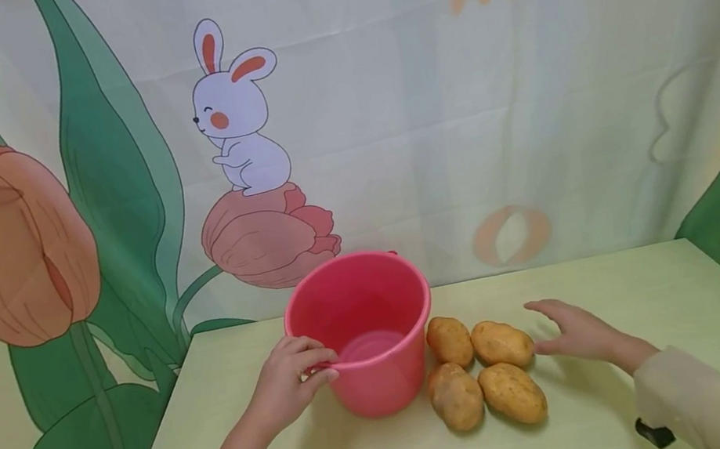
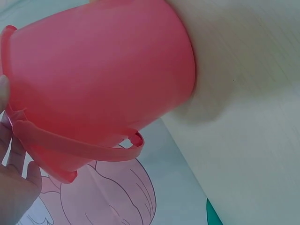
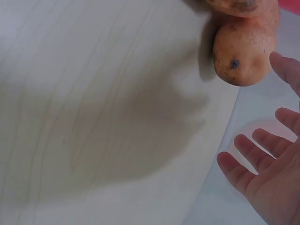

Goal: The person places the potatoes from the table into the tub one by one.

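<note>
left hand [image 1: 290, 383] grips the pink bucket [image 1: 367, 334] rim; right hand [image 1: 574, 331], fingers spread, seemingly just beside the potatoes [image 1: 485, 374].

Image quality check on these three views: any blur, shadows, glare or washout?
Head view: sharp, soft even light, faint shadows under the potatoes and pink bucket. Left wrist view: bucket fills the frame and is soft; left hand pale and washed out at the edge. Right wrist view: hazy, a broad hand shadow on the table; right hand overexposed.
</note>
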{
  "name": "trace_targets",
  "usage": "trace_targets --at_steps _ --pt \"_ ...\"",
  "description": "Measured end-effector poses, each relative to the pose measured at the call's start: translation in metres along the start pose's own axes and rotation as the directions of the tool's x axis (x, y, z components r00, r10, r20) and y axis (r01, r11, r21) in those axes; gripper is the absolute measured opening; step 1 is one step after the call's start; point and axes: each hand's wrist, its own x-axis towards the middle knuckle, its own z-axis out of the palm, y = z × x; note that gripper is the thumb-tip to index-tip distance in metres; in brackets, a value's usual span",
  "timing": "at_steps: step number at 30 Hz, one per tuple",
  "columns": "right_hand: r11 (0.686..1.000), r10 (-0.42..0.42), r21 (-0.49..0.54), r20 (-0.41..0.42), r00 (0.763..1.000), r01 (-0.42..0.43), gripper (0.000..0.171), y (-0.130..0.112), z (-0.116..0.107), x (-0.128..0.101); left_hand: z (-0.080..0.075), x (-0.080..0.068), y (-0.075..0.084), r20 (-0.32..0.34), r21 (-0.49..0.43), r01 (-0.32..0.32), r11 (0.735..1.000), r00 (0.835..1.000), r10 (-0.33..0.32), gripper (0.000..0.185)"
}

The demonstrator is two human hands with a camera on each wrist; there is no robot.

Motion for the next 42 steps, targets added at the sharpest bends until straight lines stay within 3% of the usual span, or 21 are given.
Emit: trace_targets --at_steps 10,42 --pt "0.996 0.002 0.089 0.016 1.0 -0.003 0.073 -0.005 0.008 0.003 0.0 0.0 -0.001 -0.007 -0.003 0.009 1.0 1.0 -0.009 0.024" --pt "0.997 -0.017 0.082 0.071 0.997 0.011 0.07 -0.016 0.026 0.013 0.0 -0.002 0.0 -0.02 0.004 0.001 1.0 1.0 -0.001 0.022"
